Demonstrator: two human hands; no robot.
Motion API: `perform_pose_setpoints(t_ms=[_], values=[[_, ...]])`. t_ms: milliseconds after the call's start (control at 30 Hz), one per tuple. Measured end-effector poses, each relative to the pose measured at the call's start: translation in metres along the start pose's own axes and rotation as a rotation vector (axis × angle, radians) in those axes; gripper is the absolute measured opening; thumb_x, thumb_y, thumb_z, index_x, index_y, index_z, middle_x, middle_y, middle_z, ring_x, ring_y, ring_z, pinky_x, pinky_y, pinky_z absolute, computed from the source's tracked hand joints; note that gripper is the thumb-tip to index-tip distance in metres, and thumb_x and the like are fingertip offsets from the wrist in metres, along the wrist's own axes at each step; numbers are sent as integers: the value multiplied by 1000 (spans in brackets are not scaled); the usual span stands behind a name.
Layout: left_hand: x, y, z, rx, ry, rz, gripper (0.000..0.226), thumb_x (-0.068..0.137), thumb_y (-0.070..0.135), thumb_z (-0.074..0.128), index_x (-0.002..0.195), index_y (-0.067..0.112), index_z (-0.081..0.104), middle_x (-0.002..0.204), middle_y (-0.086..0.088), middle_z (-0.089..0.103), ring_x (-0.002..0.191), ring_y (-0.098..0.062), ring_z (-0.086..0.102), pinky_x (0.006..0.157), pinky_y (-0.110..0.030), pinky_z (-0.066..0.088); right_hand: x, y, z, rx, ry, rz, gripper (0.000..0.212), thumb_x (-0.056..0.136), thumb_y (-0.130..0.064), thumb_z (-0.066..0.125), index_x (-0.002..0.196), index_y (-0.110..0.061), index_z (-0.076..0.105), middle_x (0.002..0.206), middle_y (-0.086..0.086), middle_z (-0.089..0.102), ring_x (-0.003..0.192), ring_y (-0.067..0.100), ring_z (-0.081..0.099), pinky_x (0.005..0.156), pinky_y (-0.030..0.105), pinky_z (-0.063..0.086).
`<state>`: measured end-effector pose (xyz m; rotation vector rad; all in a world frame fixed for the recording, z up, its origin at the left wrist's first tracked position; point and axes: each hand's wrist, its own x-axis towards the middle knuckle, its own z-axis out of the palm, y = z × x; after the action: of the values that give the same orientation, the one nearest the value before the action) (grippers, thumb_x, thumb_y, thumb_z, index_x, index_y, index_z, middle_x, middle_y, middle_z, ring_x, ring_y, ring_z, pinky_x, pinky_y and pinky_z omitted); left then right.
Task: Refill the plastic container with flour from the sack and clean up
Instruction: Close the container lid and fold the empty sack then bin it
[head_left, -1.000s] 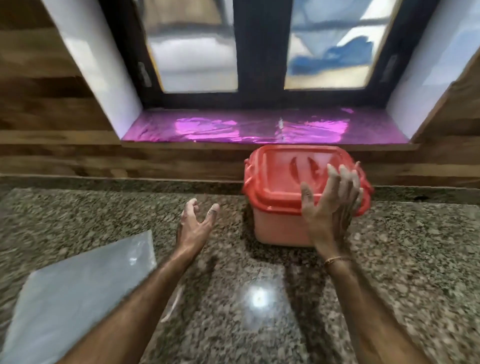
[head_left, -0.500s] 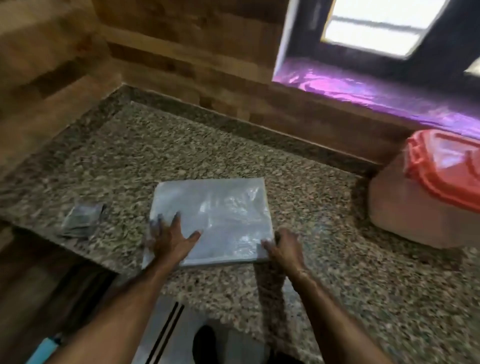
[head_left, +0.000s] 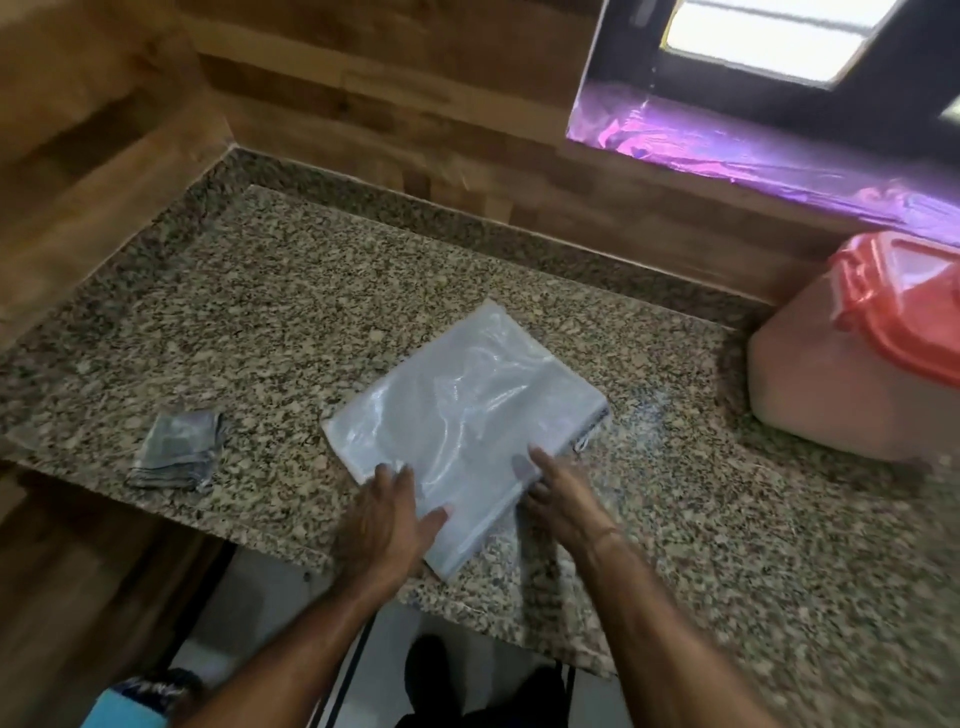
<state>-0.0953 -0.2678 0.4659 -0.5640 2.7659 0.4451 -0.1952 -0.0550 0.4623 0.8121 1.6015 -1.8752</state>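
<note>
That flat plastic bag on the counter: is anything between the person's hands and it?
No. Both hands already rest on the plastic bag: the left hand lies flat on its near left corner, the right hand on its near right edge. The folded cloth and the red-lidded container sit off to either side.

Home kitchen, seen at a counter corner.

A speckled granite countertop (head_left: 291, 291) with a raised granite lip runs into a corner of wood-look wall panelling (head_left: 395, 88). At the far right, a window (head_left: 779, 36) sits above a sill lined with shiny purple foil (head_left: 779, 161). On the right stands 1 plastic container (head_left: 852, 384) with a red clip-on lid (head_left: 904, 306), a food-storage type, and a small folded cloth (head_left: 176, 452) lies near the left edge.
</note>
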Motion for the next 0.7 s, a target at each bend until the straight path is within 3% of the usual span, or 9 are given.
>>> perform_pose_setpoints(t_ms=[133,233,300,400,500,567,633,700], values=[[31,3,-17,-96,105,27,60,91,66,59,134,25,62,137,-8,55,125,-28,49,98,-45,47,12,5,15,-158,139,-70,19,88,-13,76,101,2,73,95,17,80,91,36,78,86,56,64],[68,-1,-35,-123,118,-83,72,92,59,64,150,21,45,151,-14,43,136,-35,41,108,-51,38,20,7,-4,-273,171,-93,19,88,-20,73,95,-2,72,99,21,78,95,38,76,86,59,62],[82,-1,-43,-161,68,-131,72,93,56,65,150,17,44,150,-14,44,134,-37,45,108,-51,43,19,5,-20,-333,176,-118,15,96,-16,66,95,-3,72,101,20,78,95,38,75,85,53,64],[90,2,-36,-256,55,-110,57,90,51,71,134,18,57,136,-10,54,114,-35,60,93,-48,55,8,-2,-38,-391,203,-180,19,102,-13,56,91,-10,71,100,13,76,90,31,73,81,40,61],[92,16,-31,-465,13,-142,43,88,45,76,118,18,61,114,-4,69,97,-30,67,84,-38,56,0,-4,-56,-464,209,-203,18,100,-20,57,105,-15,74,107,9,77,100,31,73,93,50,61],[90,25,-27,-550,-27,-185,30,87,41,79,94,19,60,96,-3,68,88,-26,65,81,-34,54,-2,-5,-69,-500,245,-180,25,94,-32,64,103,-13,77,100,7,79,94,30,75,90,52,62],[86,28,-21,-597,-69,-222,35,85,40,82,74,22,54,77,2,61,81,-23,61,82,-34,54,-4,-8,-80,-540,317,-158,30,85,-42,71,92,-14,78,90,3,80,85,27,77,84,50,64],[81,31,-15,-674,-107,-236,38,86,33,83,64,20,54,66,11,52,78,-19,57,82,-32,50,-12,-17,-88,-533,349,-138,24,90,-37,75,82,-14,75,82,2,77,76,24,74,73,41,65]])
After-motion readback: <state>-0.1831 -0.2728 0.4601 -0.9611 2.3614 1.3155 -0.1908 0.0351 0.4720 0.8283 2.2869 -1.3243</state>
